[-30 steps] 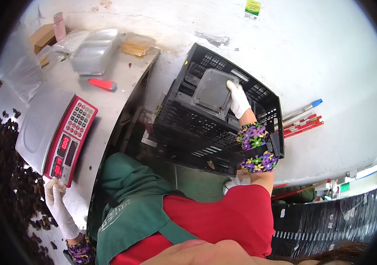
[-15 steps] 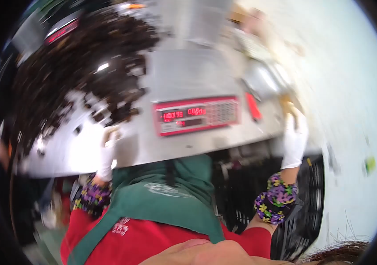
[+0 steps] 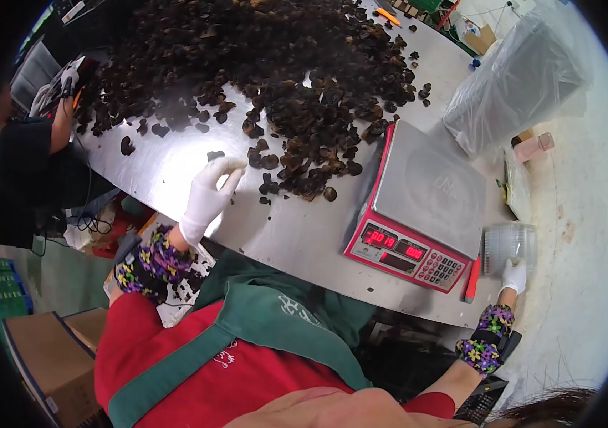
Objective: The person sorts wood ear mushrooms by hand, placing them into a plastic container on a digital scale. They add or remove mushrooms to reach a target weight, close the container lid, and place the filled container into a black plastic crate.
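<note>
White-gloved, my left hand (image 3: 207,196) hovers over the metal table near the front edge of a heap of dark brown, curled pieces (image 3: 297,107) that look like dried mushrooms. Its thumb and forefinger are bent with a gap between them, and nothing shows in it. At the far right, my right hand (image 3: 513,275), also gloved, has its fingers at the near end of a stack of clear plastic containers (image 3: 509,246). Between the hands stands a red digital scale (image 3: 428,189) with a bare grey plate and lit red digits. A red-handled tool (image 3: 472,280) lies beside it.
A large plastic-wrapped stack (image 3: 518,78) rises behind the scale, close to the white wall (image 3: 589,185). At left, a co-worker's gloved hand (image 3: 68,80) is near another device. Cardboard boxes (image 3: 50,357) stand on the floor below left.
The view has turned toward the left and sharpened. My left hand has lifted toward the dark pieces. My right hand has come to the clear containers.
</note>
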Tool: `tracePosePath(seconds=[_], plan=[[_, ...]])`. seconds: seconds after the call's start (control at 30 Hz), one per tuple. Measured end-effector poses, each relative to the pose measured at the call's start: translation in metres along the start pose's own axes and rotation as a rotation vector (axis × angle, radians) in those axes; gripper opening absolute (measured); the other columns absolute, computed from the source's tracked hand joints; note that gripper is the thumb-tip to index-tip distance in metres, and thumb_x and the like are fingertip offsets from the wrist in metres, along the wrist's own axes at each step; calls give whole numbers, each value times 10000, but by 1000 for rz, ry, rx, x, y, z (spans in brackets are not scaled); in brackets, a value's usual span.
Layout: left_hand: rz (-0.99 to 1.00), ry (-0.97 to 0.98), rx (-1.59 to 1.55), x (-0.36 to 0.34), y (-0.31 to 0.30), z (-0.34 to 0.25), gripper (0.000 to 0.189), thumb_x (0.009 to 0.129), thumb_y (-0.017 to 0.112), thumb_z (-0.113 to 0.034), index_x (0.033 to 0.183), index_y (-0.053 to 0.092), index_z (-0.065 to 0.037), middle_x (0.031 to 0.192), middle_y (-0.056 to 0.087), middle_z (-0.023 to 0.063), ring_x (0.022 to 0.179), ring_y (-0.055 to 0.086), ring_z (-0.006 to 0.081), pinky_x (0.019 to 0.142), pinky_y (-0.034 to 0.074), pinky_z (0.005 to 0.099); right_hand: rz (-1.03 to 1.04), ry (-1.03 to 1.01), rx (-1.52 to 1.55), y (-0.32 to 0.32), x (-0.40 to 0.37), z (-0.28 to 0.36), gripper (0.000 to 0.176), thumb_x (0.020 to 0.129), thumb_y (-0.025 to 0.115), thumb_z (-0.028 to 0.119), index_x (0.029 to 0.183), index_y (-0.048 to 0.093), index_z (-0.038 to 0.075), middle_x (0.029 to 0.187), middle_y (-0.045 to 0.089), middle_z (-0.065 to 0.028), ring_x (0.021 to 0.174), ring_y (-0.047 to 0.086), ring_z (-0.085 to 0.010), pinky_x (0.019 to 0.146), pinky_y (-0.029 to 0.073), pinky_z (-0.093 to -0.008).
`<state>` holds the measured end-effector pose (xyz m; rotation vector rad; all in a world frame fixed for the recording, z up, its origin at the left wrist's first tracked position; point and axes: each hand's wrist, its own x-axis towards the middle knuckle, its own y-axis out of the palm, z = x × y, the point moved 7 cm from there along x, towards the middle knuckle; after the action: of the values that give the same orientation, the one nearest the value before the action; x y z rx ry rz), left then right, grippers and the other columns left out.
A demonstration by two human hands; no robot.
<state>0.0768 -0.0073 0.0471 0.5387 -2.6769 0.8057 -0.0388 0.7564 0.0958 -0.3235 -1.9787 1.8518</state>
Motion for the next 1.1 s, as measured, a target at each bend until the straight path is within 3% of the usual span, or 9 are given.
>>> tracePosePath(seconds=[0.1, 0.2, 0.33, 0.5, 0.7, 0.77, 1.0, 1.03, 1.1], plan=[[-8, 225, 96, 48, 17, -26, 215, 885, 701, -45, 1098, 714, -72, 969, 724, 97, 896, 701, 234, 799, 556, 312, -193, 121, -69, -22, -11, -6, 319, 971, 608, 255, 1173, 649, 11, 1125, 691, -212, 1040, 660, -400, 892, 503, -475], [100, 326, 354, 96, 60, -22, 403, 849, 758, -198, 1233, 656, -128, 1198, 655, 125, 1144, 615, 311, 923, 524, 381, -518, -58, 237, -48, -25, 3, 301, 985, 602, 234, 1165, 649, -3, 1087, 690, -202, 1020, 652, -378, 891, 500, -439], [135, 384, 575, 134, 136, -4, 764, 770, 832, -350, 1443, 517, -175, 1381, 526, 220, 1263, 516, 410, 1004, 482, 469, -477, -394, 485, -102, -146, 158, 160, 976, 620, 127, 1060, 698, 16, 1030, 694, -138, 982, 641, -302, 929, 475, -389], [330, 483, 537, 118, 181, -24, 259, 842, 703, -177, 1099, 676, -201, 988, 622, 63, 902, 644, 293, 745, 547, 413, -426, -688, 277, -69, -222, 253, 172, 885, 724, 168, 1056, 706, 152, 1001, 672, -12, 959, 629, -232, 1110, 354, -532], [403, 445, 396, 52, 141, -43, 194, 854, 631, -113, 1042, 679, -117, 978, 622, 95, 923, 651, 301, 751, 553, 404, -628, -680, 327, -84, -287, 291, 420, 813, 727, 100, 1228, 671, 140, 1204, 617, -47, 1109, 579, -266, 1065, 398, -533], [311, 472, 134, 37, 112, -48, 221, 874, 654, -66, 1092, 675, -98, 1065, 643, 93, 968, 657, 294, 788, 553, 386, -485, -925, 764, -78, -312, 298, 366, 796, 711, 36, 1160, 697, 75, 1178, 658, -80, 1058, 621, -287, 994, 463, -465], [164, -106, 29, 37, 68, 31, 231, 880, 701, 4, 1108, 697, -34, 1095, 678, 119, 930, 680, 251, 810, 542, 310, -77, -967, 987, -3, -352, 367, 285, 788, 726, 11, 1066, 723, 74, 1035, 677, -81, 907, 648, -290, 787, 531, -391], [161, -105, 29, 42, 67, 32, 231, 880, 701, 4, 1108, 697, -34, 1095, 678, 119, 930, 680, 251, 810, 542, 310, -18, -950, 1001, 8, -352, 373, 279, 799, 724, 13, 1071, 722, 72, 1038, 676, -89, 917, 650, -297, 789, 531, -395], [51, 339, 288, 49, 60, 3, 185, 893, 704, -47, 1077, 718, -56, 1134, 676, 133, 906, 691, 268, 793, 555, 319, -20, -965, 994, 14, -356, 380, 265, 816, 721, 21, 1076, 719, 69, 1047, 670, -105, 927, 649, -308, 790, 532, -398]])
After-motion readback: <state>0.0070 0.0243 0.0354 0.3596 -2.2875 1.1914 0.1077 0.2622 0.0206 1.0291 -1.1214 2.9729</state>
